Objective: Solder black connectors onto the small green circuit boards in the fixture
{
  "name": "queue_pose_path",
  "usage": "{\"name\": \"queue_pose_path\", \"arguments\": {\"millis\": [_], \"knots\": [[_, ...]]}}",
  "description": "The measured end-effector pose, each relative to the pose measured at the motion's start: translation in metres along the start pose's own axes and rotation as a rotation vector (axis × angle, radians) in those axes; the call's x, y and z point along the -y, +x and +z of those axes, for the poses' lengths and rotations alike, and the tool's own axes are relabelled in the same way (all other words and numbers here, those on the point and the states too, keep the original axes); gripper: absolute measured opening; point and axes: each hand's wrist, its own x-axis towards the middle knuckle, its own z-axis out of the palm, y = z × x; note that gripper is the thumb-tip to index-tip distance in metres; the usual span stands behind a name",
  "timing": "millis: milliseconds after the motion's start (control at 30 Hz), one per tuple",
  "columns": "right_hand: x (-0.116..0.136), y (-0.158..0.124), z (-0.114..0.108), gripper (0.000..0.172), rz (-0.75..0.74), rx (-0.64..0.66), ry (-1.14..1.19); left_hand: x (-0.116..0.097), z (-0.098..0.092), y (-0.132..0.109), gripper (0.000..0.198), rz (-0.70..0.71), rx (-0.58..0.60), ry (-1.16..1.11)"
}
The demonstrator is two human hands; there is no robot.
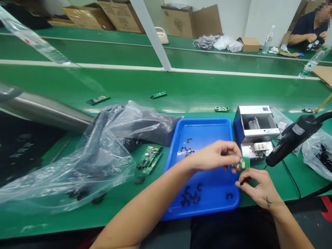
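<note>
My left hand [218,156] pinches a small green circuit board [243,163] over the right edge of a blue tray [207,128]. My right hand [255,186] is closed just below the board, its fingertips pressing a small black part against it. Several small black clips [190,197] lie scattered in the tray. Two more green circuit boards [149,159] rest on the green belt left of the tray.
A small grey machine [255,129] stands right of the tray, with a black electric screwdriver [293,138] hanging beside it. A large clear plastic bag [85,155] lies at left. Loose boards lie farther along the belt. Another person sits at far right, behind cardboard boxes and water bottles.
</note>
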Motion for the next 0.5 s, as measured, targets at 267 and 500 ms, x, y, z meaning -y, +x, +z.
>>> {"name": "queue_pose_path", "arguments": {"millis": [267, 500], "knots": [[-0.002, -0.014, 0.002, 0.023, 0.096, -0.251, -0.156, 0.022, 0.028, 0.015, 0.051, -0.074, 0.225, -0.204], [0.028, -0.018, -0.004, 0.033, 0.183, -0.128, -0.066, 0.025, 0.030, 0.019, 0.044, -0.010, 0.102, -0.303]]}}
